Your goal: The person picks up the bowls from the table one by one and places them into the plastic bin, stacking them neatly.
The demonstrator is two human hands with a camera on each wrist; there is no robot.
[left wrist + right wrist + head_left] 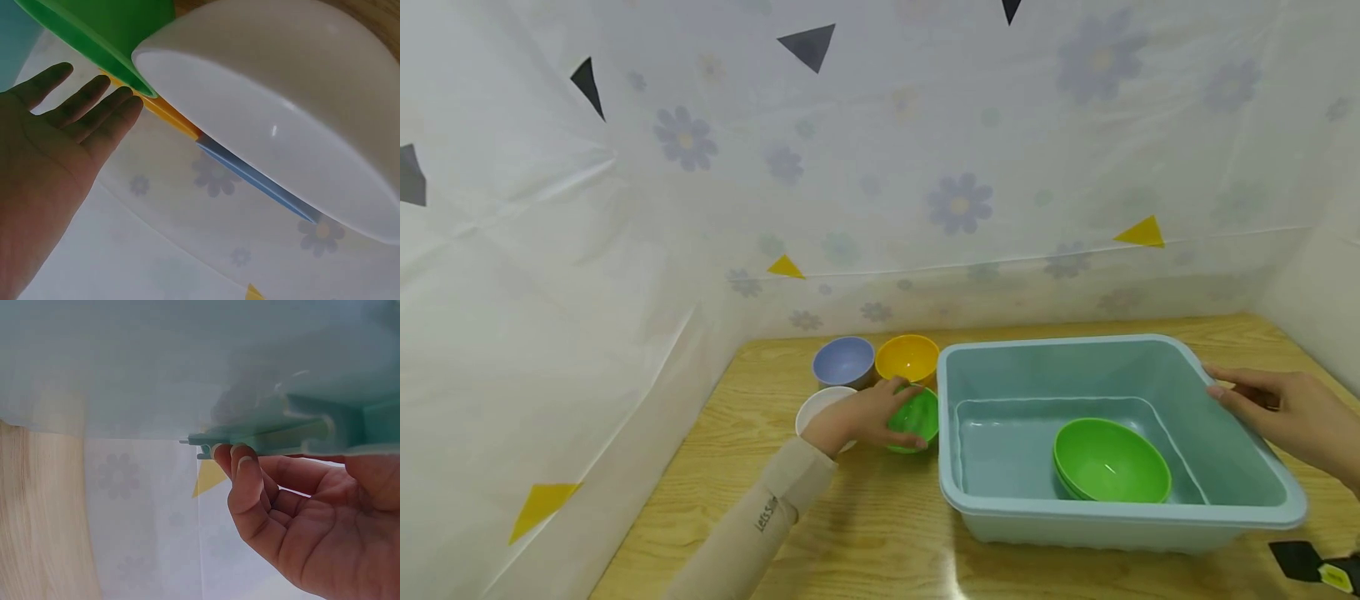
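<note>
A wooden bench [865, 533], walled in by a white flowered sheet [880, 167], carries a large pale blue tub [1225, 521] at the right, and a green bowl in the tub [1112, 460] lies tilted on its floor, near the front wall. The right hand [1288, 412] rests on the tub's right rim, its fingers curled under the lip in the right wrist view [250, 481], so it grips the tub and steadies it. Left of the tub stands a cluster of four bowls: a white bowl [814, 407], a blue bowl [844, 360], a yellow bowl [908, 357] and a small green bowl [917, 417], the last just beside the tub's left wall. The left hand [872, 414] lies over that small green bowl with fingers nearly straight and spread (the left wrist view shows an open palm beside the rim, not a closed grip), so it touches the bowl without clasping it. To take this bowl well, I judge the fingers should wrap the rim firmly before lifting, and the lift should clear the tub's wall without knocking the yellow bowl behind it.
</note>
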